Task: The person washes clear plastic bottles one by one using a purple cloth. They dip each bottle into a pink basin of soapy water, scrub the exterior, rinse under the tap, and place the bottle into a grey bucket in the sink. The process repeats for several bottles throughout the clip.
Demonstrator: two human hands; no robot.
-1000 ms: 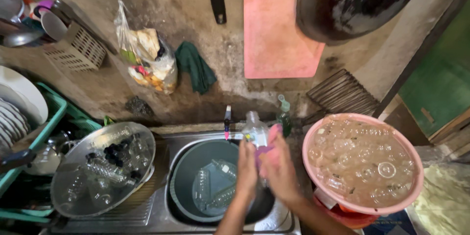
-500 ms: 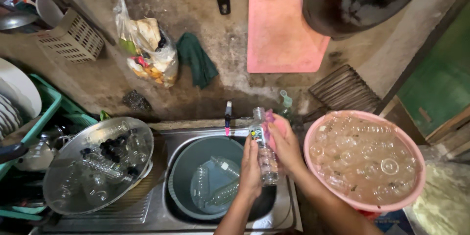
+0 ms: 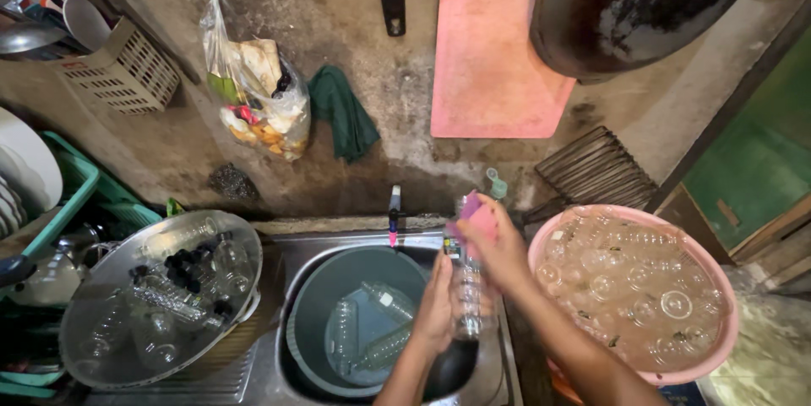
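On the far left, a green plastic crate [image 3: 72, 182] sits tight against the wall, with white plates in it. Next to it a round silver metal tray [image 3: 101, 347] is piled with clear plastic bottles and black caps, too many to count. Its edge hangs over the steel sink [image 3: 270, 372], so there is little free room there.

In the sink sits one round grey plastic tub [image 3: 325, 288]. Three clear bottles lie in its water. The tub almost fills the sink.

Just right of the tub, the left hand [image 3: 435, 309] is wrapped around the middle of one clear plastic bottle [image 3: 465, 296], which stands nearly upright over the sink's right side. The right hand [image 3: 498, 245] curls over the bottle's top, gripping a pink sponge [image 3: 475, 218] against it. Both forearms reach up from the bottom edge.

On the right, one big pink plastic basin [image 3: 718, 288] holds many more clear bottles in water. It sits just beside the right arm.
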